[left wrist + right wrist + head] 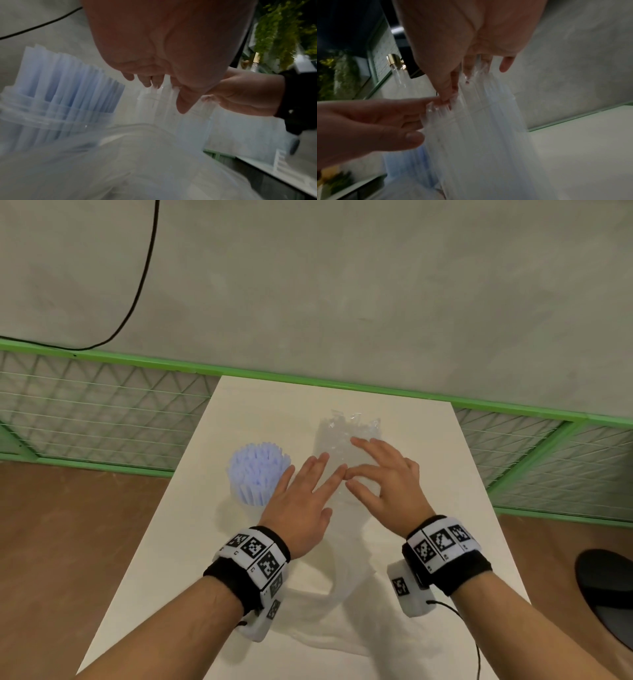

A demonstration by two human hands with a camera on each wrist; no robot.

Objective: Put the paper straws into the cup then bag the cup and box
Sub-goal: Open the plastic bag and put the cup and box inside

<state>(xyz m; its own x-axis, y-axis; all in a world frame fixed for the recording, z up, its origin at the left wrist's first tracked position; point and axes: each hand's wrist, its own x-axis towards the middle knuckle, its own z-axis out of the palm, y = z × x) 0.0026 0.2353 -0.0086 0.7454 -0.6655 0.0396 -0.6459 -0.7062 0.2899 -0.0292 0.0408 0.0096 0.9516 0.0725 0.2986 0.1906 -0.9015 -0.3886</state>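
Note:
A clear cup (251,496) full of blue paper straws (258,465) stands on the left of the white table (445,474). To its right stands a clear plastic box (342,428). My right hand (373,474) reaches over the top of the box, thumb on the near side and fingers on the far side, gripping it (479,128). My left hand (322,477) touches the box's left side with straight fingers, its index meeting my right hand. A white plastic bag (342,618) lies crumpled between my wrists. The left wrist view shows the straws (68,86) close by.
A green mesh fence (102,412) runs behind and beside the table. A black cable (144,275) hangs on the grey wall. A dark rounded object (606,594) sits at the right edge. The table is narrow, with brown floor on both sides.

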